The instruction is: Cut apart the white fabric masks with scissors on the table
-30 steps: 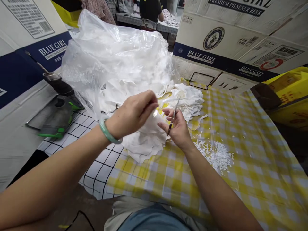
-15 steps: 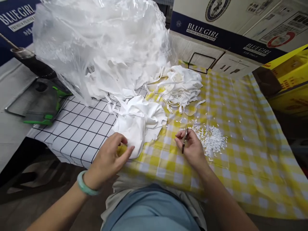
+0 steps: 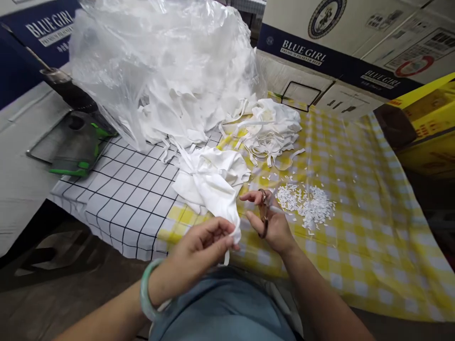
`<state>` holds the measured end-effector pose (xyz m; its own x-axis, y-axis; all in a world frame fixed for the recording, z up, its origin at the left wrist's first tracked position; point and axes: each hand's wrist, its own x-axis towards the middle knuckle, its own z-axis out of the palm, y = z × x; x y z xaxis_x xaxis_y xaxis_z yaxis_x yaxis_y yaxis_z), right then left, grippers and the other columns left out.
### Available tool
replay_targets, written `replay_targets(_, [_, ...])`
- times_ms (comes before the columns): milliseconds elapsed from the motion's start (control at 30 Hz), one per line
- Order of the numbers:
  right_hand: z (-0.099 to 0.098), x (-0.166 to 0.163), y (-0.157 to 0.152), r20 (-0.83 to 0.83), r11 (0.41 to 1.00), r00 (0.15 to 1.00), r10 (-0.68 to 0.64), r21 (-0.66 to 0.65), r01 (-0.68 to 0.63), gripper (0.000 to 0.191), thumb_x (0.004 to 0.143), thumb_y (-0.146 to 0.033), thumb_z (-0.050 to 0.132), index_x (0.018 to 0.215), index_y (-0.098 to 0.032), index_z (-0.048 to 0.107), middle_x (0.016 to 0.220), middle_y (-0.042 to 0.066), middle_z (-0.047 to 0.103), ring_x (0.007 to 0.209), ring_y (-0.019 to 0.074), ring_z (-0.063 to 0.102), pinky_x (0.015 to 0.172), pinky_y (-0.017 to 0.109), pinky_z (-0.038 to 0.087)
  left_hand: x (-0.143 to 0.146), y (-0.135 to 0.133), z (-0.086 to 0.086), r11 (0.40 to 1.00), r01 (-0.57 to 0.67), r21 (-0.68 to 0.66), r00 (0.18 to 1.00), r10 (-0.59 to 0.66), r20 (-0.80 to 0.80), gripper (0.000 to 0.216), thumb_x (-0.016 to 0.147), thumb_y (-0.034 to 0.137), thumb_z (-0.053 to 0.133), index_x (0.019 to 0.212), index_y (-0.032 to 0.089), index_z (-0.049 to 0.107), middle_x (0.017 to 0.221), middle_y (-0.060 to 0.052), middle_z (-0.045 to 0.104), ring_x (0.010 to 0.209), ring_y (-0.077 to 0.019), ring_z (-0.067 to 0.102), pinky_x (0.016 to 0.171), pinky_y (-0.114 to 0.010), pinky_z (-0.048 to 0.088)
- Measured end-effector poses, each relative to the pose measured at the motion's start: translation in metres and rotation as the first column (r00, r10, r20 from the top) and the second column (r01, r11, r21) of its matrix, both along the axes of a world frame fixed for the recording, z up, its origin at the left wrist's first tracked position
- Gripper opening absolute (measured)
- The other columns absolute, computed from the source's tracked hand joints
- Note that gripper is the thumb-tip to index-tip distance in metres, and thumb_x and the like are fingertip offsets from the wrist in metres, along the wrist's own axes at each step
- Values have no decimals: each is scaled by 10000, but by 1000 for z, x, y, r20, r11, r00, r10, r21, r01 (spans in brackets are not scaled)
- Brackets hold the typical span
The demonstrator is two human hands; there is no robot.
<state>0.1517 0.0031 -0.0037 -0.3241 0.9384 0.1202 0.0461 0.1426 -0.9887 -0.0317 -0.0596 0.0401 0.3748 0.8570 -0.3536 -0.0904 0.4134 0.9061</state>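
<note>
My left hand [image 3: 202, 246] pinches the lower edge of a white fabric piece [image 3: 213, 189] and pulls it toward me off a small stack on the table. A green bangle sits on that wrist. My right hand [image 3: 266, 218] is closed round small scissors [image 3: 263, 215], fingers through the loops, blades pointing up and right, just beside the fabric. A pile of tiny white clippings [image 3: 309, 206] lies right of the scissors.
A big clear plastic bag [image 3: 159, 66] full of white pieces fills the back. Another white heap with straps [image 3: 270, 128] lies behind. A drill with green trim [image 3: 78, 137] rests at left. Cardboard boxes [image 3: 337, 57] wall the back; the yellow checked cloth [image 3: 373, 237] covers the table.
My left hand left the stack's front edge and now draws one white piece toward my lap. My right hand shifted slightly left with the scissors, toward the fabric.
</note>
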Motion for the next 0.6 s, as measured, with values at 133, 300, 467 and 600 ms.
replay_targets(133, [12,4,-11,49,992,993,111,49,-113,278,752,-172,683,930,-254,485,1165,55,631,1212,241,547,1027,391,429,-12,18,9,975,2,-221,979,43,200,328,825,337,714,1098,183,618,820,-29,633,609,-75,459,551,-190,331])
replay_targets(300, [29,12,5,-64,998,996,-63,-36,61,227,750,-206,706,847,-239,504,891,16,636,854,175,634,777,301,510,-16,33,13,984,126,-127,989,-115,91,250,861,386,671,918,144,695,767,-26,627,582,-62,413,521,-180,306])
replay_targets(467, [51,18,15,11,1000,1000,3,-24,-2,116,764,-244,715,813,-224,611,816,9,633,781,169,611,743,311,500,-6,36,40,927,219,304,973,-182,-145,207,905,301,597,785,182,717,757,-45,595,706,-156,542,637,-275,466])
replay_targets(600, [30,-2,3,-105,972,992,69,-219,-91,335,764,-543,708,795,-221,621,729,8,625,698,182,605,649,317,514,17,48,47,790,43,612,992,37,-118,171,913,206,577,856,209,738,1052,-101,613,1087,-246,561,918,-360,488])
